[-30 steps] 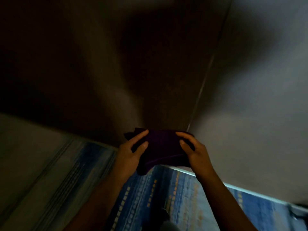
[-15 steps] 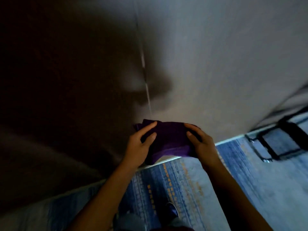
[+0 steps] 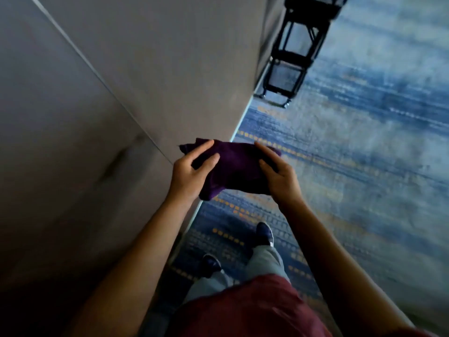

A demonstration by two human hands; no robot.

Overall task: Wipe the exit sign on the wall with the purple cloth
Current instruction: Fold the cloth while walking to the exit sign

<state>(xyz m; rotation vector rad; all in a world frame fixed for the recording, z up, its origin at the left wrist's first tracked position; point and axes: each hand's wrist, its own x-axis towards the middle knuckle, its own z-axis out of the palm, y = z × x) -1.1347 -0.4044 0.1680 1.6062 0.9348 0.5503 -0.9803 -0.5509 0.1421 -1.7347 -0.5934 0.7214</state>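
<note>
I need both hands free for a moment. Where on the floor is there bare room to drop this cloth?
Bare carpet lies wide open to the right of the purple cloth, between the shoes and the black metal frame. It is tighter along the wall by the left hand, and by the frame. The right hand is nearest the open patch.

The cloth [image 3: 233, 166] is dark purple, folded into a thick bundle. It's held up off the floor, one corner drooping.
</note>
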